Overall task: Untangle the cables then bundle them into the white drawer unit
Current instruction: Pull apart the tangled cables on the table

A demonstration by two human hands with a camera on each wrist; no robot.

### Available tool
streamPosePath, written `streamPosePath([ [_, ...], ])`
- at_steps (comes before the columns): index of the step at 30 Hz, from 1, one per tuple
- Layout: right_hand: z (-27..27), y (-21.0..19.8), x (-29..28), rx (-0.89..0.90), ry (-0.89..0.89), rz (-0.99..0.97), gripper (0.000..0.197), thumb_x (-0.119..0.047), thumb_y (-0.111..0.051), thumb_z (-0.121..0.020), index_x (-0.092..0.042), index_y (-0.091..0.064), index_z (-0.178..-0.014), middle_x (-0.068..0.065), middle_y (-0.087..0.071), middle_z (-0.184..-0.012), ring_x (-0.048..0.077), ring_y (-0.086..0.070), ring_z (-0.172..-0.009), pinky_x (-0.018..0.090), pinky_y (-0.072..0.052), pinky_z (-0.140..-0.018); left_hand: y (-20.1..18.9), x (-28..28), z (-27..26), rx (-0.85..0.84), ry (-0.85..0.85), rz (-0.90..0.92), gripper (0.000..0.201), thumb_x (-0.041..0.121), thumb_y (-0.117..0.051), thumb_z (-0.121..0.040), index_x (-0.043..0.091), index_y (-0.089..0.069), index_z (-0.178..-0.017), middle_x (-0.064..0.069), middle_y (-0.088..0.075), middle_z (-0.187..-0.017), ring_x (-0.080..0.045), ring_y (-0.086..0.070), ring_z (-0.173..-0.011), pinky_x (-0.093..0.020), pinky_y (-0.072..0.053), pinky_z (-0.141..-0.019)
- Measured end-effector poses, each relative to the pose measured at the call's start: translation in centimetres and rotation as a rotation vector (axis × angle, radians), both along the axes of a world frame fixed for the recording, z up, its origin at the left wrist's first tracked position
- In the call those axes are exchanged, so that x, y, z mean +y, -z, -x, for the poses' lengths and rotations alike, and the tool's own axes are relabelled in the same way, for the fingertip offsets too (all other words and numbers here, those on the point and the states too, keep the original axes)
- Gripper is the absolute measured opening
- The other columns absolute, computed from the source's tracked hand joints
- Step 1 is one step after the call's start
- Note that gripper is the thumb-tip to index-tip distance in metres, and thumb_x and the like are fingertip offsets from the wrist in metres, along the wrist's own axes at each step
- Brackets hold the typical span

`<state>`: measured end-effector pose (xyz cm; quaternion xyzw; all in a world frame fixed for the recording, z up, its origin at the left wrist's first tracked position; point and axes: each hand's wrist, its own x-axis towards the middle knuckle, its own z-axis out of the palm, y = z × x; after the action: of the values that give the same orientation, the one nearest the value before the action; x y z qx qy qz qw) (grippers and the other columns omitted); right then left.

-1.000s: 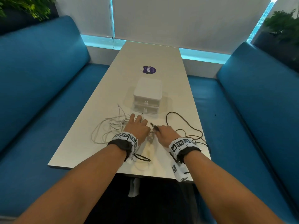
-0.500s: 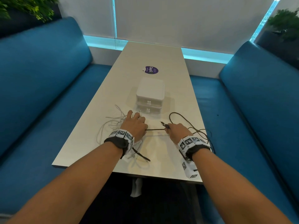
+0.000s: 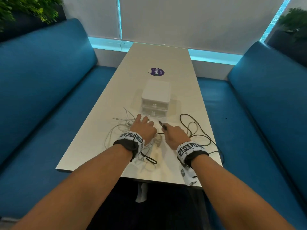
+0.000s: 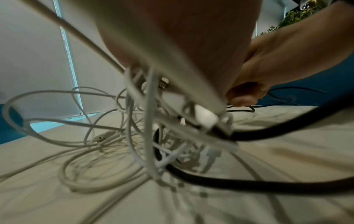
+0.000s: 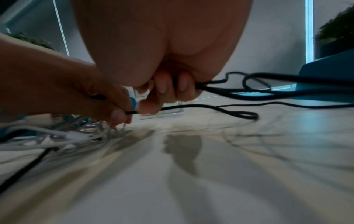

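A tangle of white cables [image 3: 123, 125] lies under and to the left of my left hand [image 3: 144, 128]; in the left wrist view these white cables [image 4: 147, 121] rise toward the palm. A black cable [image 3: 159, 133] runs between both hands. My left hand [image 5: 76, 91] pinches it at the thumb. My right hand [image 3: 174, 135] grips it with curled fingers [image 5: 162, 87], and the plug end sticks out toward the white drawer unit [image 3: 156, 92]. Both drawers of the unit are closed. The rest of the black cable [image 5: 210, 106] loops off to the right.
The long pale table [image 3: 157, 58] has a purple round sticker [image 3: 157, 71] beyond the drawer unit. Blue benches [image 3: 41, 97] flank both sides. A black cable loop trails past the table's right edge, and another lies near the front edge under my left wrist.
My right hand pulled the black cable rightward away from the left hand, stretching it taut. The hands now sit slightly closer together again, with a shorter stretch of cable between them.
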<state>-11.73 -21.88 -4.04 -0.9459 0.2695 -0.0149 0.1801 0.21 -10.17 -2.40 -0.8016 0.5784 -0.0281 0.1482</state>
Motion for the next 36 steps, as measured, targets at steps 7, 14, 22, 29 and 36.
streamPosePath([
  [7, -0.8, 1.0, 0.6, 0.068, -0.084, -0.146, 0.024, -0.029, -0.041, -0.100, -0.018, -0.061, -0.093, 0.007, -0.070, -0.085, 0.028, -0.064, -0.080, 0.041, -0.053, -0.076, 0.3, 0.7, -0.1, -0.002, 0.009, 0.074, 0.027, 0.042, -0.048, -0.099, 0.028, -0.069, -0.111, 0.004, -0.062, -0.117, -0.026, -0.047, -0.117, -0.051, -0.027, -0.106],
  [14, 0.2, 0.0, -1.0, 0.069, -0.024, -0.182, 0.024, -0.036, -0.044, -0.098, -0.026, -0.061, -0.085, 0.003, -0.067, -0.086, 0.024, -0.063, -0.079, 0.039, -0.054, -0.077, 0.0, 1.1, -1.0, 0.062, 0.012, 0.092, 0.026, 0.047, -0.052, -0.094, 0.036, -0.064, -0.114, 0.009, -0.061, -0.119, -0.024, -0.046, -0.119, -0.053, -0.022, -0.108],
  [22, 1.5, -0.4, -2.8, 0.107, 0.114, -0.144, 0.027, -0.036, -0.045, -0.097, -0.022, -0.064, -0.084, 0.006, -0.068, -0.088, 0.026, -0.064, -0.079, 0.038, -0.052, -0.075, 0.3, 1.6, -1.9, 0.369, -0.049, 0.319, 0.051, 0.037, -0.072, -0.080, 0.024, -0.038, -0.115, 0.004, -0.036, -0.126, -0.025, -0.055, -0.093, -0.043, -0.038, -0.089],
  [29, 2.0, -0.8, -3.8, 0.170, 0.154, -0.053, 0.034, -0.046, -0.040, -0.100, -0.021, -0.063, -0.101, 0.005, -0.066, -0.088, 0.025, -0.063, -0.078, 0.036, -0.053, -0.071, 0.2, 2.2, -2.4, 0.344, -0.108, 0.270, 0.036, 0.024, -0.067, -0.085, 0.027, -0.039, -0.107, -0.001, -0.036, -0.130, -0.031, -0.053, -0.084, -0.049, -0.039, -0.099],
  [36, 2.9, -0.5, -4.8, 0.201, 0.303, 0.010, 0.035, -0.042, -0.041, -0.100, -0.017, -0.065, -0.101, 0.005, -0.067, -0.092, 0.024, -0.062, -0.077, 0.032, -0.049, -0.067, -0.8, 1.5, -1.6, 0.045, -0.024, 0.084, 0.059, 0.022, -0.062, -0.087, 0.040, -0.042, -0.139, 0.003, -0.048, -0.132, -0.022, -0.052, -0.117, -0.051, -0.024, -0.107],
])
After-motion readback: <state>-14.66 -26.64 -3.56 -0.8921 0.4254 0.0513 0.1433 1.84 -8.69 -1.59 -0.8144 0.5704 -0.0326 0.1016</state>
